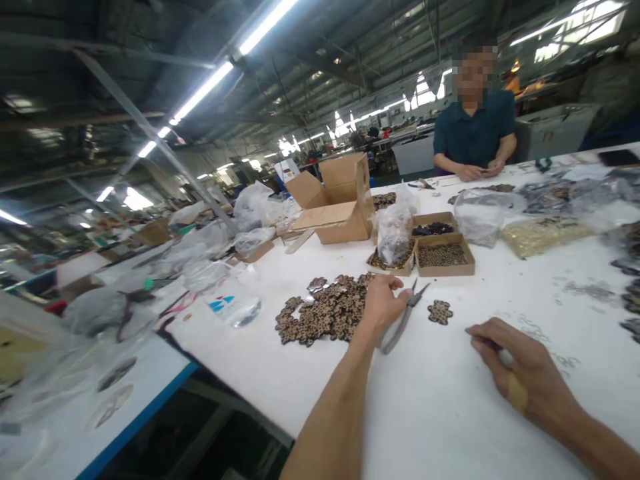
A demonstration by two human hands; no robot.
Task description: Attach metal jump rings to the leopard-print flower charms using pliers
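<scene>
My left hand (384,301) is at the right edge of a pile of brown, black-edged flower-shaped pieces (325,310). Its thumb and index finger are apart, with nothing visible between them. Beside the thumb, partly behind the hand, lies a pair of pliers (400,325), jaws pointing away from me. One single flower-shaped piece (440,312) rests on the white table between my hands. My right hand (523,367), with a tan strip around a finger, is closed in a pinch above the table. Whatever its fingertips may hold is too small to make out. Small wire rings (537,330) are scattered beyond it.
Small cardboard trays (446,267) of metal bits stand ahead, near an open cardboard box (340,230). Plastic bags (483,217) lie at the right. A co-worker (475,133) sits across the table, hands together. The table's left edge borders a blue-edged table (145,407).
</scene>
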